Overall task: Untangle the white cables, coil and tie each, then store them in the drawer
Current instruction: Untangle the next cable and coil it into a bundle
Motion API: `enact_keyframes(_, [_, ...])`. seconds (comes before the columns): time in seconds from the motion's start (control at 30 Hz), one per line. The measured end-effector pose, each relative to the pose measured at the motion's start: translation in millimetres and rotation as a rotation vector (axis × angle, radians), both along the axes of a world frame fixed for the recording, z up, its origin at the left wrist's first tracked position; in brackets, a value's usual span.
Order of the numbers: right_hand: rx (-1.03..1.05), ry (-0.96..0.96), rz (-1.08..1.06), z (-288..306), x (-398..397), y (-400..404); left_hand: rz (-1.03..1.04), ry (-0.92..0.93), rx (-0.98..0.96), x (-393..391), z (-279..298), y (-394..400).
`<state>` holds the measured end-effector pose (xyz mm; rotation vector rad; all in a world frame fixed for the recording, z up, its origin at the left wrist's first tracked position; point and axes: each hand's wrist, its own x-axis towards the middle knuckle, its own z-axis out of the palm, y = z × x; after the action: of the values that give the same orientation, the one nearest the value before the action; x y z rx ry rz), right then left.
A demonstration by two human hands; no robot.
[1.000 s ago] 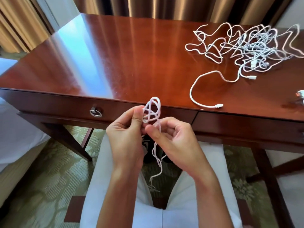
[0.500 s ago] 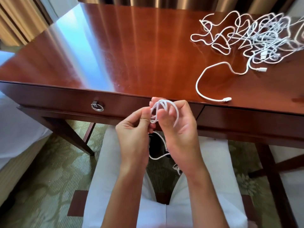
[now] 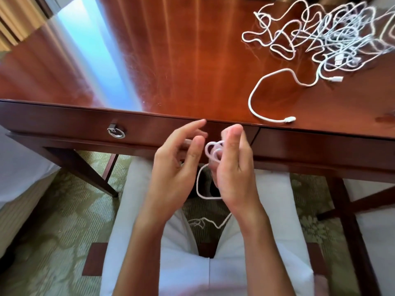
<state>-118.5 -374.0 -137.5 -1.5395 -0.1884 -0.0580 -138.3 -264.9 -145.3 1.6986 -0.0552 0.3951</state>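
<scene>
My right hand [image 3: 232, 167] holds a small coil of thin white cable [image 3: 213, 151] in front of the desk's edge, fingers curled round its loops. The cable's loose end [image 3: 202, 189] hangs down in a loop between my knees toward the floor. My left hand [image 3: 177, 167] is just left of the coil with its fingers spread and relaxed, holding nothing. A tangled heap of white cables [image 3: 333, 37] lies on the far right of the wooden desk [image 3: 171, 60], with one plug end [image 3: 289, 119] trailing toward the front edge. The drawer [image 3: 64, 129] is closed, its ring handle [image 3: 115, 131] at the left.
I sit on a chair with my legs in white trousers [image 3: 132, 210] under the desk. A second drawer front [image 3: 320, 146] is on the right. Patterned green carpet [image 3: 53, 231] covers the floor, a desk leg [image 3: 85, 167] slants down at the left, and a white bed edge [image 3: 12, 167] is at far left.
My left hand has let go of the coil and opened, fingers spread. The right hand keeps the coil alone. The view has tilted down and closer to the desk.
</scene>
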Motion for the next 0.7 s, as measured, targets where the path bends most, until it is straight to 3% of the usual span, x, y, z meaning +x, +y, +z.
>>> enact_keyframes(0.1, [-0.080, 0.058, 0.074, -4.5, 0.3, 0.0, -0.146, -0.067, 0.149, -4.9, 8.5, 1.5])
enact_keyframes(0.2, [-0.143, 0.084, 0.118, -6.3, -1.5, -3.6, -0.087, -0.108, 0.301, -5.2, 8.2, 2.7])
enact_keyframes(0.33, [-0.176, 0.090, 0.123, -4.7, -1.6, -7.9, -0.131, -0.048, 0.285, -5.1, 7.2, 7.5])
enact_keyframes(0.47, [-0.263, 0.079, 0.197, 0.8, -1.1, -4.1, -0.175, -0.107, 0.425, -8.0, 10.3, -0.6])
enact_keyframes(0.7, [-0.123, 0.268, 0.366, 18.8, 5.6, -14.6, -0.128, -0.133, 0.449, 4.1, 3.1, 3.3])
